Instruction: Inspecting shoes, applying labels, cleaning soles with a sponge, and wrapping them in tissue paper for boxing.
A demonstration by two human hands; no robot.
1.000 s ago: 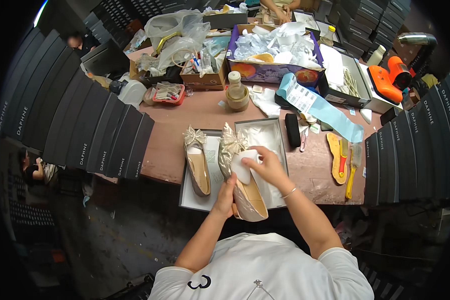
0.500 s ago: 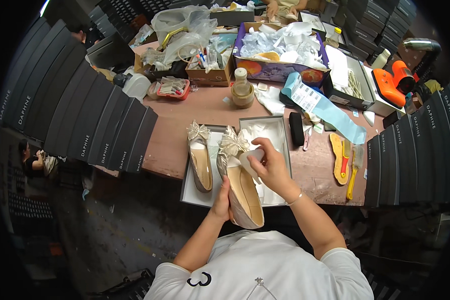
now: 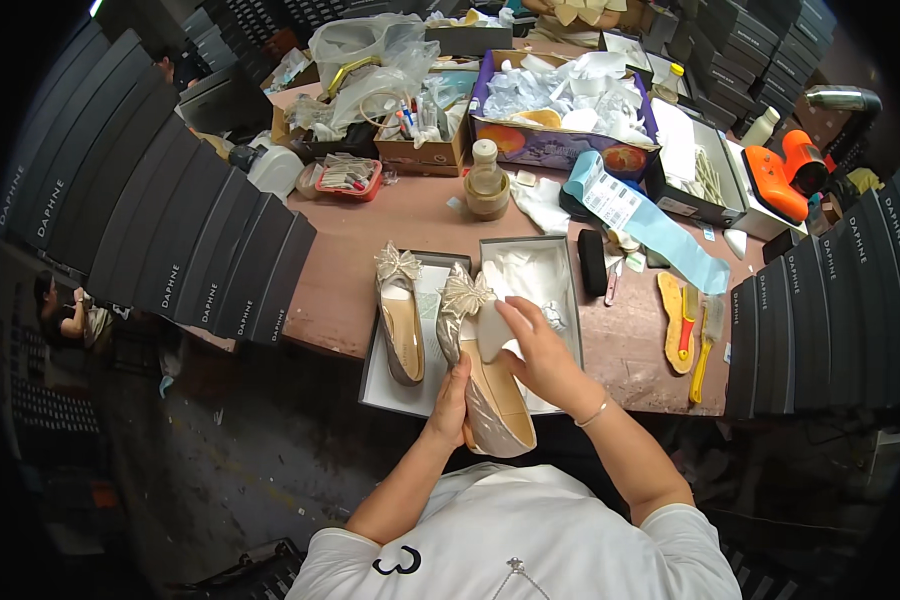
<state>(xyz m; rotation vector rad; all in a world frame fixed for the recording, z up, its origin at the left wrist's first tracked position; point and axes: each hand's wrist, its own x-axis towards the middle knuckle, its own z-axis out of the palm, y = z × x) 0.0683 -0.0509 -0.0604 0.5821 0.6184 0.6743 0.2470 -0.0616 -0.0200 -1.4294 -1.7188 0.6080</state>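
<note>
While the left hand (image 3: 453,397) cups the gold shoe (image 3: 487,385) from below, near the heel end, its fingers curl snug around the sole. This shoe sits just past the near edge of the table (image 3: 342,268), at about six o'clock from the open shoe box (image 3: 568,262). It looks light, so one hand can carry it. The sole seems stiff, but the sides look soft and can bend. Its shiny skin may slip a bit and could scratch, so a soft hold is best. The bow (image 3: 465,296) on the toe looks thin and easy to crush. I think the best place to hold is the middle or the heel, not the bow.

At about nine o'clock from this shoe lies the second shoe (image 3: 401,315), flat on the box lid (image 3: 375,383), toe pointing to twelve o'clock. No hand touches it.

Moving right, the right hand (image 3: 540,352) rests over the open mouth of the held shoe. Its fingers are bent and pinch a white paper wad (image 3: 494,327), pressing it toward the toe. The wad looks soft and very light, and it squashes with ease. More white paper (image 3: 530,275) lines the shoe box at twelve o'clock from this hand.

Far to the right, at three o'clock, lies an orange insole (image 3: 675,320) with a yellow brush (image 3: 707,345) beside it.
</note>
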